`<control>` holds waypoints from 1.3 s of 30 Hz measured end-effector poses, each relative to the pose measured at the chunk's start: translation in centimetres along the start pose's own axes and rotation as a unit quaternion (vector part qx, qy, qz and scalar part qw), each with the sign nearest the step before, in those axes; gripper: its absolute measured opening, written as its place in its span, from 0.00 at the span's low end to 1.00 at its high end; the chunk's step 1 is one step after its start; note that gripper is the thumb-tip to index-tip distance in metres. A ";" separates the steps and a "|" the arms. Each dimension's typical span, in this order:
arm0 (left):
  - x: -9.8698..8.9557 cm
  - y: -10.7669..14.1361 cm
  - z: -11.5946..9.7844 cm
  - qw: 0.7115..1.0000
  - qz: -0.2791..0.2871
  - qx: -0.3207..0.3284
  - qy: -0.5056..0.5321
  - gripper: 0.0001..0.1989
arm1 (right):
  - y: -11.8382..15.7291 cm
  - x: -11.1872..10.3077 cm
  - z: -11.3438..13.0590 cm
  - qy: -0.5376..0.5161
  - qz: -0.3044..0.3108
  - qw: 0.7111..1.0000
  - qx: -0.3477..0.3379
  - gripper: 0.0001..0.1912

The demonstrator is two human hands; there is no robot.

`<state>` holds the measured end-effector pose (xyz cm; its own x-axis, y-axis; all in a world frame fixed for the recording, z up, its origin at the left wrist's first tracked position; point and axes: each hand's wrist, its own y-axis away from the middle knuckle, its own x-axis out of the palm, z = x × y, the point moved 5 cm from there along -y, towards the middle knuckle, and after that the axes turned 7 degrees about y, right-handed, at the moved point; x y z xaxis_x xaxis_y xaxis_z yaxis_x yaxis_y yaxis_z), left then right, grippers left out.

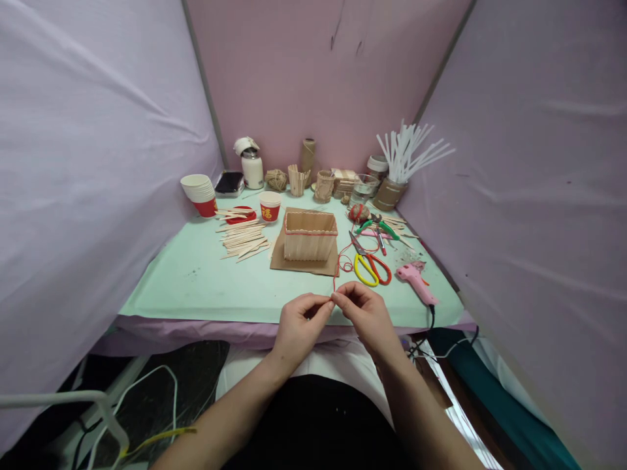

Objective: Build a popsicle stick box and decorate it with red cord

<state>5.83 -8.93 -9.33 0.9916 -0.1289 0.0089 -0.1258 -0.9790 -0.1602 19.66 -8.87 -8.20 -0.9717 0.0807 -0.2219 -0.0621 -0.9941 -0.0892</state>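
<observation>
My left hand point(304, 321) and my right hand point(363, 313) meet at the fingertips over the table's front edge, both pinching the end of a red string point(334, 282). From there the string runs up in loose loops toward a ball of string point(359, 213). Just beyond my hands, a rectangular box of craft sticks point(309, 245) stands upright on a cardboard sheet point(281, 260), with red string along its rim. Scissors with one yellow and one red handle point(372, 264) lie right of the string.
A pink glue gun point(414, 281) with a black cord lies at the right. Green-handled pliers point(378, 227) rest behind the scissors. Loose craft sticks point(243, 240), a paper cup point(270, 206) and stacked cups point(200, 194) stand left. Jars, twine and white sticks point(409, 153) line the back.
</observation>
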 end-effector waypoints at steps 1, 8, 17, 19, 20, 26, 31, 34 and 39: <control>0.0 0.0 0.0 1.000 -0.002 0.003 0.000 0.10 | 0.0 0.1 -0.1 -0.004 -0.003 1.000 -0.001 0.11; -0.4 -0.2 0.0 0.999 -0.030 0.017 0.006 0.10 | 1.4 -0.3 1.8 0.125 -0.138 0.970 -0.158 0.05; -0.4 0.1 -0.6 0.990 -0.040 0.124 -0.063 0.09 | 1.6 0.3 2.0 0.187 -0.126 0.957 -0.182 0.06; -0.3 0.2 -0.6 0.986 -0.034 0.141 -0.077 0.09 | 1.4 0.3 1.7 0.168 -0.112 0.966 -0.161 0.06; -0.3 0.3 -0.6 0.985 -0.031 0.148 -0.083 0.09 | 1.3 0.2 1.6 0.157 -0.107 0.970 -0.151 0.06; 0.0 0.4 -0.5 0.972 -0.022 0.202 -0.120 0.09 | 1.1 0.2 1.3 0.122 -0.089 0.982 -0.113 0.06; 0.1 0.4 -0.5 0.972 -0.017 0.211 -0.100 0.08 | 0.9 0.3 1.1 0.115 -0.088 0.983 -0.112 0.05; 0.1 0.1 -0.4 0.988 -0.019 0.144 -0.060 0.08 | 0.8 0.4 1.0 0.104 -0.085 0.984 -0.120 0.04; -0.3 -0.5 0.9 0.992 -0.054 -0.042 0.108 0.11 | 0.8 1.0 0.9 0.102 -0.063 0.981 -0.153 0.03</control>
<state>5.63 -8.30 -10.12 0.9712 -0.0446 0.2341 -0.0305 -0.9975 -0.0635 18.44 -9.68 -7.62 -0.8931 0.2451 -0.3772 -0.0766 -0.9092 -0.4093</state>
